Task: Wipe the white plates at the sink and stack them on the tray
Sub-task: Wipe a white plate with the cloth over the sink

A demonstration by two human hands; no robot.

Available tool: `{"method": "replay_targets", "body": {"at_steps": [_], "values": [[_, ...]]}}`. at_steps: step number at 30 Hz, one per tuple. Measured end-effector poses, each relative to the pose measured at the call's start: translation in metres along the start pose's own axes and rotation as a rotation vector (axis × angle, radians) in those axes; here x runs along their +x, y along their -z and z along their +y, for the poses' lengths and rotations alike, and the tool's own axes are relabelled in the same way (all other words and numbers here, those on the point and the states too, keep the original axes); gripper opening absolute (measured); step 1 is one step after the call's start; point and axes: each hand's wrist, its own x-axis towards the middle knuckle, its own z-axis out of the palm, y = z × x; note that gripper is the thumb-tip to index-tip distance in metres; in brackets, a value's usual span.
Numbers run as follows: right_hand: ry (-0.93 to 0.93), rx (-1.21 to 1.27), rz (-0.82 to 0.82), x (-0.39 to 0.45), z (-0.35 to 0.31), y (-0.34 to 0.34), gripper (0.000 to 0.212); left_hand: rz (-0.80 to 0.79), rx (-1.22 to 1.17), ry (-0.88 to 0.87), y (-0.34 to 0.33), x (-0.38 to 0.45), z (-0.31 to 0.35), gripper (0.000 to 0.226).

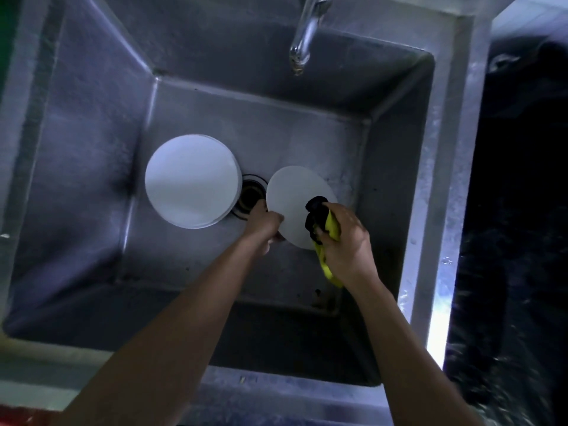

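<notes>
A white plate (295, 204) was held tilted over the floor of the steel sink (92, 149), just right of the drain (250, 195); the left hand (262, 222) pinched its left rim, fingers curled round the edge; the right hand (344, 241) clutched a bunched yellow-and-black cloth (316, 226) against the plate's face; a stack of white plates (192, 181) lay left of the drain, apart from the held one; the tap (304, 35) hung above.
</notes>
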Motion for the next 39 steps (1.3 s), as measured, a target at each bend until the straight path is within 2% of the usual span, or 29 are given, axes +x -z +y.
{"method": "replay_targets", "body": {"at_steps": [3,7,16,20,24,27,31,35,39], "values": [[-0.039,0.034,-0.001,-0.007,-0.005,0.012,0.049,-0.030,-0.077,-0.023,0.001,-0.023,0.008,0.052],[0.010,0.040,-0.025,-0.015,-0.019,0.029,0.049,-0.021,-0.106,-0.054,0.013,-0.056,0.016,0.047],[0.181,0.017,-0.024,-0.020,-0.088,0.045,0.048,-0.184,-0.118,-0.154,0.037,-0.141,0.036,0.047],[0.312,-0.073,-0.040,-0.029,-0.108,0.048,0.051,-0.259,-0.103,-0.239,0.043,-0.172,0.048,0.049],[0.386,-0.271,-0.122,-0.040,-0.103,0.060,0.060,-0.257,-0.137,-0.283,0.053,-0.190,0.056,0.045],[0.412,-0.356,-0.101,-0.043,-0.094,0.073,0.059,-0.260,-0.153,-0.305,0.058,-0.199,0.060,0.042],[0.420,-0.384,-0.090,-0.051,-0.097,0.077,0.059,-0.263,-0.138,-0.327,0.062,-0.209,0.065,0.040],[0.556,-0.423,-0.108,-0.060,-0.108,0.070,0.059,-0.312,-0.123,-0.343,0.061,-0.214,0.063,0.037],[0.591,-0.413,-0.106,-0.055,-0.123,0.065,0.065,-0.349,-0.050,-0.344,0.065,-0.217,0.061,0.036]]}}
